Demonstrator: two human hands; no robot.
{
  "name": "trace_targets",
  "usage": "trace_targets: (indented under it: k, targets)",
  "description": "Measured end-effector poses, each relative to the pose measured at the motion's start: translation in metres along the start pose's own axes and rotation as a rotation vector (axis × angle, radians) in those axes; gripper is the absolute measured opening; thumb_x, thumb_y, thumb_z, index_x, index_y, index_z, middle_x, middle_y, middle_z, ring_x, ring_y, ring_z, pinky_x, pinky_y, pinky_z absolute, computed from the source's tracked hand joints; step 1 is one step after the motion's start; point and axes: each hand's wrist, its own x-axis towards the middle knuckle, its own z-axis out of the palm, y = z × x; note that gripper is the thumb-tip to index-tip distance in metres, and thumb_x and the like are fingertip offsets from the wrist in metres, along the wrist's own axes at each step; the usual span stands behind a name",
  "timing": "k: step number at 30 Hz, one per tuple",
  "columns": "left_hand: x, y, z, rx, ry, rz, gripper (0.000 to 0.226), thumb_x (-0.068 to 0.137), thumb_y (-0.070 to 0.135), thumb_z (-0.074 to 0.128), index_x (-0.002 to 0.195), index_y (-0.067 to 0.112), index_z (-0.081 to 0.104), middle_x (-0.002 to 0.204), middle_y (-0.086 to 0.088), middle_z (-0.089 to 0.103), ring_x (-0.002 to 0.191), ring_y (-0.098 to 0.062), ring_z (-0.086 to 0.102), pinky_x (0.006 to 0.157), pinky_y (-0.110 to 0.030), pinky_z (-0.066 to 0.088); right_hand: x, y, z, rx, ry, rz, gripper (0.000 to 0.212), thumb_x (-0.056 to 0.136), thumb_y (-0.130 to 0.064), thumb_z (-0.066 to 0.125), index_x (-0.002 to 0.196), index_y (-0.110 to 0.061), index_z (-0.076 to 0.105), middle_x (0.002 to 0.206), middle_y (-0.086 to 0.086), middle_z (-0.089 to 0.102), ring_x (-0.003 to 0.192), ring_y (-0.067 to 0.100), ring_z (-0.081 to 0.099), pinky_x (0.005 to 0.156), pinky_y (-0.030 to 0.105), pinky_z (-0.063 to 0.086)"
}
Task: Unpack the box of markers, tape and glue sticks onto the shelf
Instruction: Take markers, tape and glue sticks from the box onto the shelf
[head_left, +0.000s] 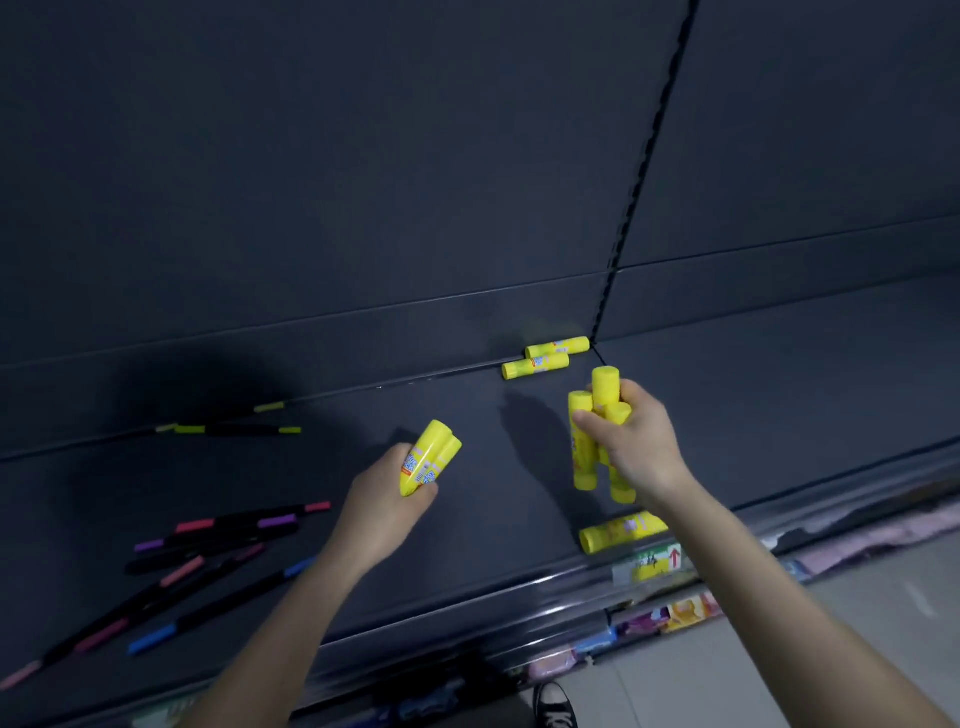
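My left hand (387, 496) grips two yellow glue sticks (428, 457) above the dark shelf (467, 525). Further right, my right hand (636, 441) holds a bunch of three yellow glue sticks (587, 452) upright over the shelf. Two glue sticks (545, 356) lie at the back of the shelf by the upright post. Another glue stick (621, 531) lies near the front edge, under my right forearm. Several markers (208, 551) with pink, purple and blue caps are scattered on the left. No box or tape is in view.
Yellow-capped markers (234, 429) lie further back on the left. A slotted upright post (639, 171) splits the back panel. A price label (654, 564) sits on the shelf's front rail. Packaged goods (675, 616) fill the shelf below, and a shoe (556, 704) shows on the floor.
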Motion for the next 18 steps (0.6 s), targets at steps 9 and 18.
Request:
trace_targets:
  k: [9, 18]
  targets:
    - [0.043, 0.026, 0.044, 0.008, 0.022, -0.032, 0.014, 0.085, 0.018, 0.062, 0.095, 0.022, 0.053, 0.082, 0.002, 0.060, 0.069, -0.012, 0.053, 0.058, -0.017, 0.038, 0.104, 0.035, 0.007, -0.907, -0.344, -0.471, 0.032, 0.092, -0.023, 0.056, 0.121, -0.013, 0.050, 0.111, 0.010, 0.057, 0.099, 0.036, 0.057, 0.074, 0.035, 0.043]
    - [0.057, 0.037, 0.065, 0.021, 0.092, -0.080, 0.024, 0.086, 0.014, 0.059, 0.110, 0.018, 0.057, 0.090, 0.003, 0.061, 0.080, -0.016, 0.053, 0.061, -0.009, 0.036, 0.152, 0.041, 0.043, -1.161, -0.550, -0.726, 0.033, 0.084, -0.005, 0.051, 0.117, -0.008, 0.049, 0.110, 0.012, 0.054, 0.107, 0.034, 0.050, 0.083, 0.035, 0.036]
